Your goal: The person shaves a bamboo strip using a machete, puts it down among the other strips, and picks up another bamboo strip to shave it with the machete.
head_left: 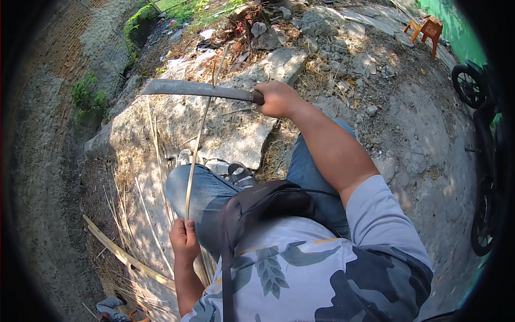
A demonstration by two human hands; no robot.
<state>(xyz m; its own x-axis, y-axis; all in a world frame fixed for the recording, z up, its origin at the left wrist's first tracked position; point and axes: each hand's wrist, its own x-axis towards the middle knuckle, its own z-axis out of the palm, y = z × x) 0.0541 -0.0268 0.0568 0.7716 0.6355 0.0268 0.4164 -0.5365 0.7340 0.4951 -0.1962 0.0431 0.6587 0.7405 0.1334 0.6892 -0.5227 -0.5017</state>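
Note:
My right hand (279,99) is closed round the handle of a machete (188,88), out in front of my knees. Its long grey blade points left and crosses a thin bamboo strip (197,145). Low at the left, my left hand (184,240) pinches the near end of that strip between thumb and fingers. The strip slants up and away over my left knee, passes the blade, and ends near the rubble. Whether the blade cuts into the strip or only rests against it, I cannot tell.
Several loose strips (152,214) and a split bamboo piece (129,260) lie on the ground at left. A broken concrete slab (236,134) lies ahead, with rubble beyond. A brick wall (48,53) runs along the left. An orange stool (426,33) and a motorcycle (480,134) stand right.

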